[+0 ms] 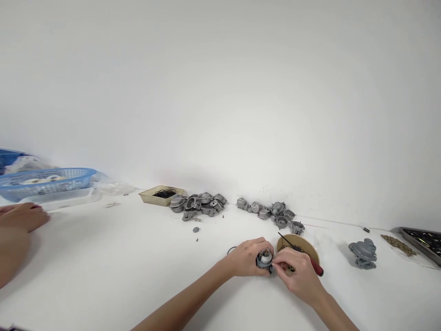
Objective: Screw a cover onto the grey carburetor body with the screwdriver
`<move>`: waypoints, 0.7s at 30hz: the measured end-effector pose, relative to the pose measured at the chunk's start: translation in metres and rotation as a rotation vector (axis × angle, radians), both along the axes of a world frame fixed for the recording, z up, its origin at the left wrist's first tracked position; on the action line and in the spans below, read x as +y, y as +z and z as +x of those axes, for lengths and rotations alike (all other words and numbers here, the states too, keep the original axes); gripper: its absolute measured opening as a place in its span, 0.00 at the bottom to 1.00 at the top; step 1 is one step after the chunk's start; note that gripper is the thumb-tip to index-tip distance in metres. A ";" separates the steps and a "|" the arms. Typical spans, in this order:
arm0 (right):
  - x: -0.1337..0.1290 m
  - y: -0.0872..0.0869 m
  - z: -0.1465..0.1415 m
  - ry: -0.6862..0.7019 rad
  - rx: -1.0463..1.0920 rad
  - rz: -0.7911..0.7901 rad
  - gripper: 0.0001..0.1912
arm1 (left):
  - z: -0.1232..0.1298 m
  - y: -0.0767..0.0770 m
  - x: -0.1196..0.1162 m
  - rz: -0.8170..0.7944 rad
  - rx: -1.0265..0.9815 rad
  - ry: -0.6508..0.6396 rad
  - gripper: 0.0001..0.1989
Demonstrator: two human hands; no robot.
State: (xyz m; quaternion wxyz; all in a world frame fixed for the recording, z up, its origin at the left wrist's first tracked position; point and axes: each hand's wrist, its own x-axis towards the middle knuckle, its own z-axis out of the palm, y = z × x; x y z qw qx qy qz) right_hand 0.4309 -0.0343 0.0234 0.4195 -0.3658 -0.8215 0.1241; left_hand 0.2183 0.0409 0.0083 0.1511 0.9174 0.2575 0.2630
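Left to right on the white surface [138,257] I count one co-worker's hand [25,216] near the left edge, one blue basket [74,174], one tan tray [149,199] of black rings [165,193], two heaps of gray castings [206,198] by the back edge, one yellow bowl [305,242] with one red-handled screwdriver [316,266] across it, one standing gray assembly [364,252], and one dark tray [420,248] at the right edge. The gray housing [263,265], well out from the back edge, just left of the bowl, is round, a white piece [266,256] showing inside. My left hand [248,257] is clamped around it. My right hand [299,272] pinches thumb and fingertips together at its right rim; whether they grip a small part I cannot tell.
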 end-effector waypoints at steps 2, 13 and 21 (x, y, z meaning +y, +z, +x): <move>-0.001 0.002 0.001 0.016 -0.004 0.026 0.08 | -0.002 -0.001 0.004 -0.014 0.013 -0.015 0.23; -0.003 0.001 0.002 0.020 -0.023 0.128 0.10 | -0.013 0.023 0.034 -0.282 0.088 -0.083 0.46; -0.015 0.009 0.000 0.199 -0.050 -0.120 0.08 | 0.003 0.044 0.154 -0.085 0.162 0.476 0.18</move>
